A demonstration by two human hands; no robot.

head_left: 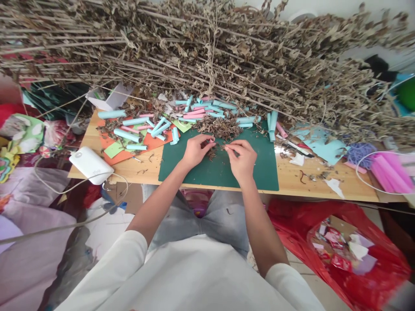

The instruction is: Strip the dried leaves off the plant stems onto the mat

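Observation:
Over the green cutting mat, my left hand is closed around a small pink paper tube; only its end shows between the fingers. To its right, my right hand pinches a small bit, perhaps dried leaf, too small to make out. A heap of crumbled dried leaves lies just beyond both hands. Rolled blue paper tubes and pink paper tubes are scattered behind and to the left of the mat.
Bundled dried plant stalks span the back of the wooden table. A white power bank with a cable sits at the left edge. A red plastic bag of scraps stands below right. Purple yarn lies at right.

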